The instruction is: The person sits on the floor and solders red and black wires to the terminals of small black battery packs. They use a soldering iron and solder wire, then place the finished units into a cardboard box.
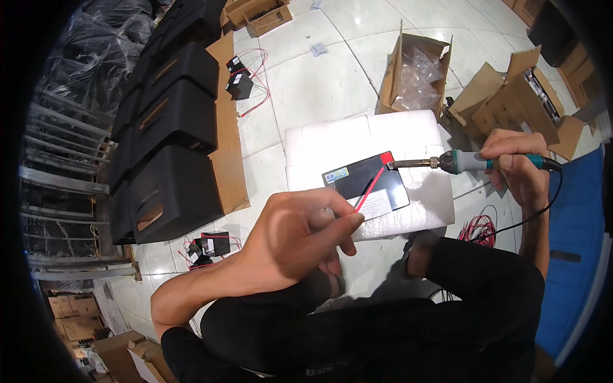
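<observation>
A black box-shaped battery [357,185] with a white label lies on a white foam block [306,150]. My left hand [306,230] pinches a red wire [370,190] between thumb and fingertips. The wire's far end reaches the red-marked corner of the battery, at its terminal. In my right hand [520,159] is a soldering iron [456,161] with a teal and grey handle, gripped from above and held level. Its dark tip meets that same corner, close to the wire end; whether it touches the metal is too small to tell. A black cord runs from the handle.
Black plastic cases [175,191] are stacked at left on cardboard. Small black batteries with red wires [240,85] sit on the tiled floor. Open cartons [418,76] stand beyond the foam. A bundle of red wire [479,231] lies by my knee, near a blue surface [575,255].
</observation>
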`<state>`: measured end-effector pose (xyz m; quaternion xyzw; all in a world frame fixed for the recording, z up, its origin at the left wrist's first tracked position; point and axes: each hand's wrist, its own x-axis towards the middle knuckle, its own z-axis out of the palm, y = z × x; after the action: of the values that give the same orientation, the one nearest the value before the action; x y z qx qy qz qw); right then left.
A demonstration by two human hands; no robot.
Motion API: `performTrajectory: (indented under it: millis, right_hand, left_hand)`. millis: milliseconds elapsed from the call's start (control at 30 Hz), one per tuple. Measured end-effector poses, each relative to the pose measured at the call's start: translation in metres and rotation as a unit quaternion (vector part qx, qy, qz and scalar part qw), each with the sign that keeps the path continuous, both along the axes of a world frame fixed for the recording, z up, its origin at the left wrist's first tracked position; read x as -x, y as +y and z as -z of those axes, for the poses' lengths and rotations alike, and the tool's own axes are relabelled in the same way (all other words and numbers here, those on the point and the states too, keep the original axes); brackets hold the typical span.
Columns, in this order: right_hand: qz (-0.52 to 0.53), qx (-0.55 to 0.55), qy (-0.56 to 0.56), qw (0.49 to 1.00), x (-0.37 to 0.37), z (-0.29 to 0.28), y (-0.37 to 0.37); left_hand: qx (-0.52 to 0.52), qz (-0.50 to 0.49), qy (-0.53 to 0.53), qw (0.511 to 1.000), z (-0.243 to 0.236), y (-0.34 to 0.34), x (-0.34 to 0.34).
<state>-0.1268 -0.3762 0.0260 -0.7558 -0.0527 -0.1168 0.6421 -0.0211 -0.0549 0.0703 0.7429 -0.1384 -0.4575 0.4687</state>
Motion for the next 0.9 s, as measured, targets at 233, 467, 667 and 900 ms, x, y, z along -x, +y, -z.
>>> performTrajectory:
  millis: [233, 467, 667, 900]
  right_hand:
    - [-0.001, -0.014, -0.004, 1.0, 0.0, 0.003, -0.001]
    - [-0.001, -0.017, -0.008, 1.0, -0.001, 0.002, -0.001]
    - [-0.008, -0.013, -0.009, 1.0, -0.002, 0.001, -0.001]
    - [-0.011, -0.012, -0.003, 1.0, -0.001, 0.0, -0.001]
  left_hand:
    - [-0.015, -0.011, -0.075, 0.997, 0.011, -0.012, -0.001]
    - [-0.012, -0.006, -0.085, 0.996, 0.015, -0.011, -0.001]
    - [-0.008, -0.011, -0.084, 0.996, 0.015, -0.013, -0.001]
    - [-0.02, -0.013, -0.074, 0.997, 0.016, -0.014, -0.001]
